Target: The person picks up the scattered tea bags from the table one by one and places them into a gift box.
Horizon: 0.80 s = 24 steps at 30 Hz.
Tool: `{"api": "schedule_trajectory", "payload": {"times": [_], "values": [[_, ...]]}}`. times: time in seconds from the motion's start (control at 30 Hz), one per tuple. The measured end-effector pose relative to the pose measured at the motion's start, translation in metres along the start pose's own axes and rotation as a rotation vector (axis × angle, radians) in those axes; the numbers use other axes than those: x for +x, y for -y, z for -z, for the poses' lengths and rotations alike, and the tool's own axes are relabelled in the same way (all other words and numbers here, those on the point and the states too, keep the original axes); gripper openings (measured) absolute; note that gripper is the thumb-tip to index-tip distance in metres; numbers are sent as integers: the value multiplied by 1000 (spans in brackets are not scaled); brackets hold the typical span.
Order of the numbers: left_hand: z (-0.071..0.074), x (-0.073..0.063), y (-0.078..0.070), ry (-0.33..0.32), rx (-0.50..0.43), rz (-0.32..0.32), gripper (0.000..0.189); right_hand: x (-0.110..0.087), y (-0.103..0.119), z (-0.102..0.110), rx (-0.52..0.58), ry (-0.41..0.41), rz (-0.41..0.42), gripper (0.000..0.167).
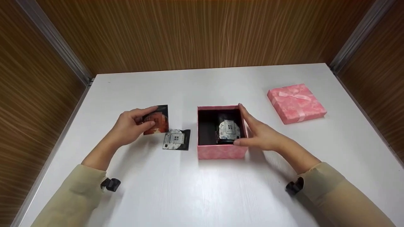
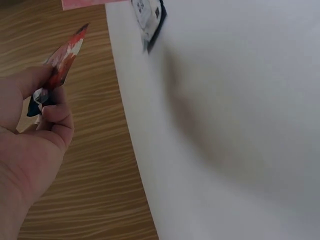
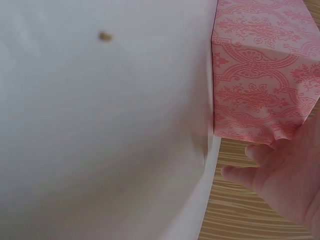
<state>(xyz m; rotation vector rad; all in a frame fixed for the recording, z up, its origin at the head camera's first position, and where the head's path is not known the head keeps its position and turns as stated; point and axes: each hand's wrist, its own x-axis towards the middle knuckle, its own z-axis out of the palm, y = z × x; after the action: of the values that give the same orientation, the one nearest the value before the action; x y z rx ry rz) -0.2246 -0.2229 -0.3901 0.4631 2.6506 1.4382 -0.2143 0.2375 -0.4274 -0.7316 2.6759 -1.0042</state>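
My left hand pinches a red-orange and black sachet between thumb and fingers, raised left of the box. The sachet shows nearly edge-on in the left wrist view. Just below it on the table lies a black-and-white sachet. An open-topped pink gift box with a dark inside stands at centre. Inside, against its right side, sits a stack of black-and-white sachets. My right hand grips the box's right side, thumb at the near corner and a finger at the far corner.
The pink lid with a ribbon bow lies at the right, apart from the box. Everything rests on a white table. Wood-grain panels enclose the back and both sides.
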Motion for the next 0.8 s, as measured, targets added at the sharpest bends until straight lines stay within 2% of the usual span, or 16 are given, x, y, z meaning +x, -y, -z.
{"api": "schedule_trajectory", "payload": {"times": [0.17, 0.4, 0.53, 0.67, 0.8], "values": [[-7, 8, -14, -26, 40, -24, 43, 0, -1, 0, 10, 0, 3, 125], [-23, 20, -42, -23, 11, -74, 40, 1, -1, -1, 7, 0, 5, 124], [-37, 29, -58, 12, -58, -128, 40, 1, 0, -1, 18, -2, 13, 124], [-55, 40, -72, 61, -159, -154, 39, 1, -1, -1, 25, -7, 19, 125], [-73, 50, -82, 97, -169, -164, 38, 1, -1, -1, 27, -13, 28, 125]]}}
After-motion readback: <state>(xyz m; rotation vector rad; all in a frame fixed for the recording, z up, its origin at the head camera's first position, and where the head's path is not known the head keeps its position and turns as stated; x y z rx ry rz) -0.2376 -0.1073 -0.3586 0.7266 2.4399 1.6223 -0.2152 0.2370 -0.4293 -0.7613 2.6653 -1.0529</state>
